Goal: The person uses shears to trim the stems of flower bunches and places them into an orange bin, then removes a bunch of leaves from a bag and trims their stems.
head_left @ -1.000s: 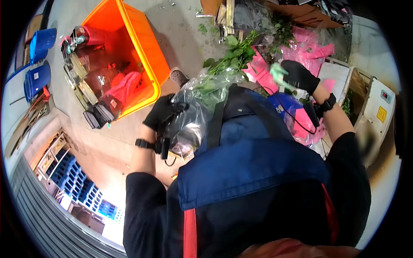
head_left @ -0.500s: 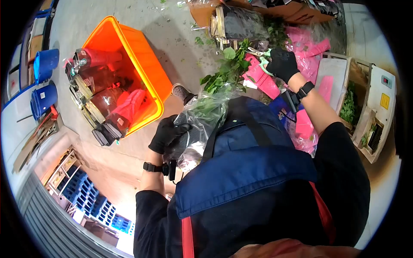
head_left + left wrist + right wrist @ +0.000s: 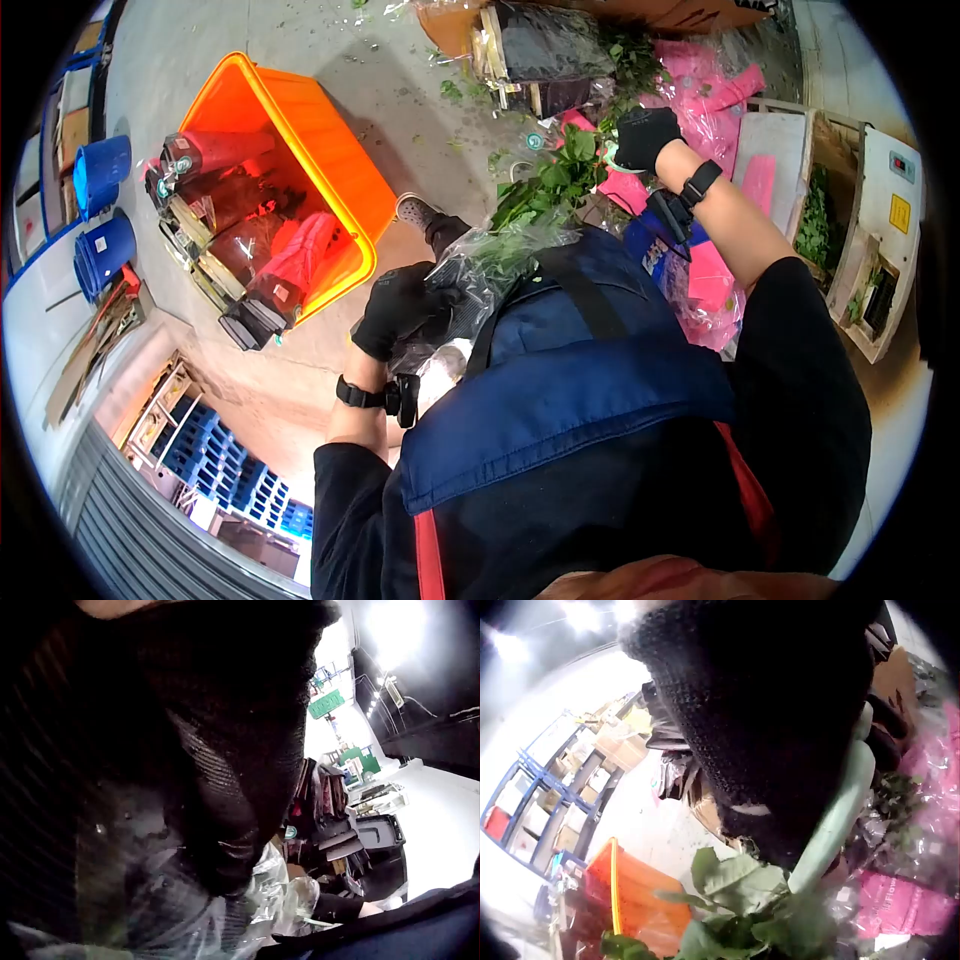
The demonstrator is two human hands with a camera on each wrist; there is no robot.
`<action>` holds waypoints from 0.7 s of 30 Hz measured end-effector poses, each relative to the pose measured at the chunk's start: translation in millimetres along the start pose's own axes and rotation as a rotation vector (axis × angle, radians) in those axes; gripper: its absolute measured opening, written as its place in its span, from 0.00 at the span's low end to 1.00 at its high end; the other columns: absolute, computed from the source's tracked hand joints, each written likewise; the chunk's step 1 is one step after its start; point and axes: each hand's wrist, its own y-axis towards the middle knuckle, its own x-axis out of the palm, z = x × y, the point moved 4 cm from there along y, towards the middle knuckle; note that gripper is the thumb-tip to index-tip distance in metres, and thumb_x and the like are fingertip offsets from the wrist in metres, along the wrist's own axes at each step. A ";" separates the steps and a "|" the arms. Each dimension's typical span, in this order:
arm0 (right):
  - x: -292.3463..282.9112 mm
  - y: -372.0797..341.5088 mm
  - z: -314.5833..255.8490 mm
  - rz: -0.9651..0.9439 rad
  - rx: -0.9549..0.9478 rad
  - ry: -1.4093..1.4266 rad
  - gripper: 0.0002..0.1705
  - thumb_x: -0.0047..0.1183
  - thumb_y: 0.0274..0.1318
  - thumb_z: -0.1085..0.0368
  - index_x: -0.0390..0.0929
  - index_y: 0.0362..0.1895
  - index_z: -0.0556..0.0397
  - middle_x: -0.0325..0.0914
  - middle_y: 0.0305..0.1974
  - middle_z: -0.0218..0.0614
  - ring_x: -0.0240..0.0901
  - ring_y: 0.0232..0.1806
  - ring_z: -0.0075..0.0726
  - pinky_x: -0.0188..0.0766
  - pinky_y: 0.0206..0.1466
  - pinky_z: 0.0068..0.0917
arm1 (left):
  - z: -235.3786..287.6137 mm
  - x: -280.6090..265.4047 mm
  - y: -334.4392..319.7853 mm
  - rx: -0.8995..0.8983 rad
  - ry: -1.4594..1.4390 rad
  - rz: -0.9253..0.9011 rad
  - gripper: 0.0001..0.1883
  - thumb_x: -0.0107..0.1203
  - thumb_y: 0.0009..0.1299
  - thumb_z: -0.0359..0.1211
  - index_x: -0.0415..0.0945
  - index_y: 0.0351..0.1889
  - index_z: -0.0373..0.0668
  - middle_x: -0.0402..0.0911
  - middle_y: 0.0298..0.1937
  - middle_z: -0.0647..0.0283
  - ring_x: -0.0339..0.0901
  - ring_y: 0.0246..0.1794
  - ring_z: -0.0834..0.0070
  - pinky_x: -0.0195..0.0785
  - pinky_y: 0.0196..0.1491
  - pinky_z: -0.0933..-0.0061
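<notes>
My black-gloved left hand (image 3: 395,312) grips a clear plastic sleeve (image 3: 478,268) around a bunch of leafy stems (image 3: 548,195), held against the front of the navy apron (image 3: 590,370). Green leaves stick out of the sleeve's far end. In the left wrist view, dark glove fabric and crinkled plastic (image 3: 270,892) fill much of the picture. My gloved right hand (image 3: 645,138) holds green-handled shears (image 3: 610,152) beyond the leaf tips. The right wrist view has a pale green handle (image 3: 840,810) under the fingers, with leaves (image 3: 742,881) right below; the blades are hidden there.
An orange bin (image 3: 330,150) lies tipped at the left, with several wrapped bundles in its mouth. Pink wrappers (image 3: 710,90) and loose greenery are heaped at the right, beside a white machine (image 3: 880,240). Cardboard (image 3: 640,15) stands at the back; blue buckets (image 3: 103,175) are far left.
My right hand has swung from the right toward the leaves with the shears, whose blades showed half a second ago. The left hand keeps its grip on the sleeve as the head view shifts.
</notes>
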 end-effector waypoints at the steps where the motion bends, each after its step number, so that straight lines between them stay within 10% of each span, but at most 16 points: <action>1: 10.6 3.2 4.6 0.026 -0.011 0.003 0.21 0.54 0.41 0.49 0.83 0.37 0.47 0.81 0.41 0.42 0.79 0.43 0.47 0.74 0.43 0.42 | -0.9 0.2 4.9 0.033 0.069 0.000 0.21 0.63 0.56 0.49 0.79 0.37 0.42 0.80 0.28 0.54 0.78 0.29 0.58 0.70 0.34 0.63; 21: 173.0 -11.7 2.7 -0.254 -0.007 0.218 0.21 0.50 0.44 0.48 0.84 0.35 0.49 0.82 0.37 0.44 0.80 0.42 0.48 0.74 0.43 0.47 | 14.7 34.7 43.1 0.039 0.274 -0.299 0.15 0.60 0.58 0.47 0.79 0.33 0.47 0.79 0.25 0.56 0.78 0.28 0.57 0.69 0.31 0.63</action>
